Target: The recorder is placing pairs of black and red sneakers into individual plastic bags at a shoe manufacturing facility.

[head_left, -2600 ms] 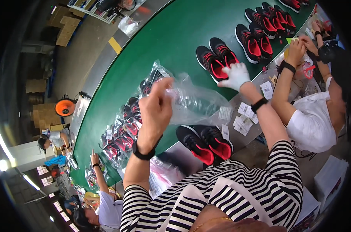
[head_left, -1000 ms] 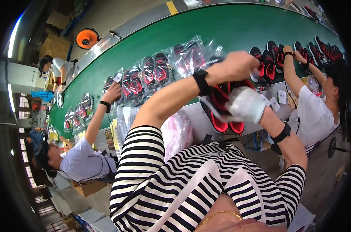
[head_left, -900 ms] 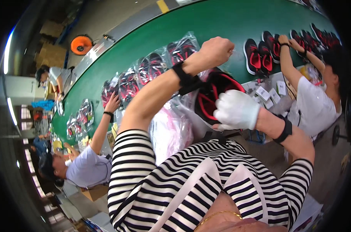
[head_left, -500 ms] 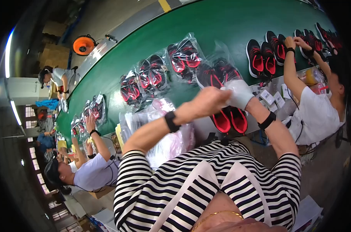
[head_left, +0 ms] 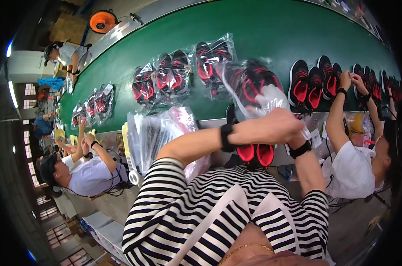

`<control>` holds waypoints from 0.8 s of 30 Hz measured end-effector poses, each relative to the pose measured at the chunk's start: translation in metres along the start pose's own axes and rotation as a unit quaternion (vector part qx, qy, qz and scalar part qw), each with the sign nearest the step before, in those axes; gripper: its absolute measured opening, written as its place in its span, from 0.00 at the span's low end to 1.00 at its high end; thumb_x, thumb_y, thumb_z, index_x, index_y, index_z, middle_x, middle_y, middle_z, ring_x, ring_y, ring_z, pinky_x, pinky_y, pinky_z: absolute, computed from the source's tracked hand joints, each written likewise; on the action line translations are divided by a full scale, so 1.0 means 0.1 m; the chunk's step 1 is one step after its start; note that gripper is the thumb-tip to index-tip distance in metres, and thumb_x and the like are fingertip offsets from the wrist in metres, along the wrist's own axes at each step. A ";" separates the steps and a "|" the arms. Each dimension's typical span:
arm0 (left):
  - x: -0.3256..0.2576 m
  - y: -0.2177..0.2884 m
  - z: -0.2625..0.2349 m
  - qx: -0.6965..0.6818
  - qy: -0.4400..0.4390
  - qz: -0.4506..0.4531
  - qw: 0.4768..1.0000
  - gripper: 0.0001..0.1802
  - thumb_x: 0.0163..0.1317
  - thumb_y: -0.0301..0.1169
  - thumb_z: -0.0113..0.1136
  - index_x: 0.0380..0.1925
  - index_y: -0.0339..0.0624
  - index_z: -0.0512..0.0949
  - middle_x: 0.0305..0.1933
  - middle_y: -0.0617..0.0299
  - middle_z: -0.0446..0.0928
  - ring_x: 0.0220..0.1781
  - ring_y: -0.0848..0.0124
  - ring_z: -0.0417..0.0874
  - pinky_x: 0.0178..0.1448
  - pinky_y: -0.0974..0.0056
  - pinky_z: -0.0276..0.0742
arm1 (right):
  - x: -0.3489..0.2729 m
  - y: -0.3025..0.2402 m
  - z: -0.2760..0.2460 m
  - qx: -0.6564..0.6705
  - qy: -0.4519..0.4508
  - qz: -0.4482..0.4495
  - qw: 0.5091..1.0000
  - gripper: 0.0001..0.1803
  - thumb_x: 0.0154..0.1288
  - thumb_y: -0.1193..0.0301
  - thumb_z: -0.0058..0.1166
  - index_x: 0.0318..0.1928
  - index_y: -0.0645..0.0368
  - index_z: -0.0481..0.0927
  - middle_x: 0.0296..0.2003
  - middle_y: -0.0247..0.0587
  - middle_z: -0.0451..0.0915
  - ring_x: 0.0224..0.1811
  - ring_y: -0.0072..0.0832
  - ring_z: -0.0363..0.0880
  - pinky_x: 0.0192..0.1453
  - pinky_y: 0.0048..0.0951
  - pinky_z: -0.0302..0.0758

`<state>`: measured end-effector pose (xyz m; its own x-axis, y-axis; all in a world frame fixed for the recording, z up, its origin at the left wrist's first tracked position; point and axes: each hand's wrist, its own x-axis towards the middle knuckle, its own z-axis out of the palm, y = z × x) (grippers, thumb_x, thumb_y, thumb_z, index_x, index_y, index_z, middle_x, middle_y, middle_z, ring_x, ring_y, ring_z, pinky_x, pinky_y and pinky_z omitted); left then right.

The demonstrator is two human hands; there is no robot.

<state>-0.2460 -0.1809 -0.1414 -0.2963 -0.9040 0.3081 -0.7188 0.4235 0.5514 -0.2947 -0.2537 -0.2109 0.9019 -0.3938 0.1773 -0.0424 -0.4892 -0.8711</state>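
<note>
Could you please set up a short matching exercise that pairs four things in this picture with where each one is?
Things:
1. orange fan
2. bagged shoes
3. stack of clear bags
4. unbagged pair of shoes

Places:
A. on the green belt, to the right of the hands
B. on the table edge, to the left of the left hand
C. beyond the far side of the belt, top left
D. just above the right hand

Pairs: 1-C, 2-D, 3-B, 4-A
</note>
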 end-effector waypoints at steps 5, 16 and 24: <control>-0.17 -0.05 -0.08 0.022 0.066 -0.078 0.995 0.08 0.46 0.27 0.59 0.29 0.46 0.74 0.21 0.55 0.74 0.22 0.53 0.77 0.23 0.56 0.72 | 0.42 -0.01 0.01 -0.383 0.059 -0.089 0.918 0.19 0.46 0.56 0.64 0.29 0.58 0.77 0.28 0.44 0.71 0.37 0.43 0.70 0.35 0.42 0.68; -1.19 -0.38 -0.02 0.151 -0.056 -0.331 0.930 0.16 0.55 0.33 0.59 0.44 0.39 0.76 0.33 0.52 0.79 0.36 0.56 0.80 0.41 0.56 0.74 | 0.13 0.57 0.49 -0.189 -0.160 0.051 0.967 0.23 0.54 0.56 0.54 0.48 0.54 0.76 0.48 0.47 0.75 0.53 0.43 0.72 0.55 0.40 0.69; -1.47 -0.10 0.22 -0.133 -0.068 -0.334 0.931 0.14 0.59 0.32 0.56 0.43 0.38 0.76 0.31 0.49 0.80 0.33 0.57 0.81 0.38 0.60 0.75 | -1.77 0.14 -0.29 -0.174 0.154 0.284 0.930 0.10 0.58 0.66 0.49 0.34 0.58 0.79 0.29 0.47 0.79 0.34 0.42 0.78 0.37 0.37 0.72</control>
<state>-0.2087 -0.0534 -0.2092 0.0702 -0.9621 -0.2635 -0.5958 -0.2523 0.7624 -0.4680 -0.2135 -0.2411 0.5273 -0.8442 -0.0964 -0.6596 -0.3352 -0.6727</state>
